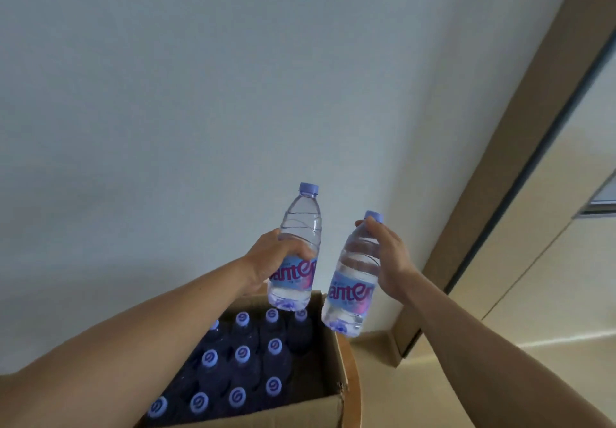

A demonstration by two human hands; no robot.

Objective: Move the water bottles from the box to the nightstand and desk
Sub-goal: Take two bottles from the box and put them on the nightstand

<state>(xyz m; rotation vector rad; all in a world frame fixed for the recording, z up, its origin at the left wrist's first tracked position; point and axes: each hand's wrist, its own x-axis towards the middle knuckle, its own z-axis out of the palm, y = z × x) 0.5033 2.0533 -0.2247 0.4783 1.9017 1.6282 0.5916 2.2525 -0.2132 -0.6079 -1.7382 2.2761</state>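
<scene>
From the head camera: your left hand [278, 257] grips one bottle [298, 247] around its middle, upright above the box's [333, 361] far edge. Your right hand [388, 254] holds a second bottle [353, 277] near its neck, tilted, just past the far right corner. Careful: that high grip could slip and drop it onto the caps [242, 354] below.

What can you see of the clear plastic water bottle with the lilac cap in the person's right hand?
The clear plastic water bottle has a lilac cap and a pale blue label lettered in pink; it looks full. It is tilted, cap up and right, base down and left. The right hand grips its upper half near the neck. It hangs beside the right wall of the brown cardboard box.
</scene>
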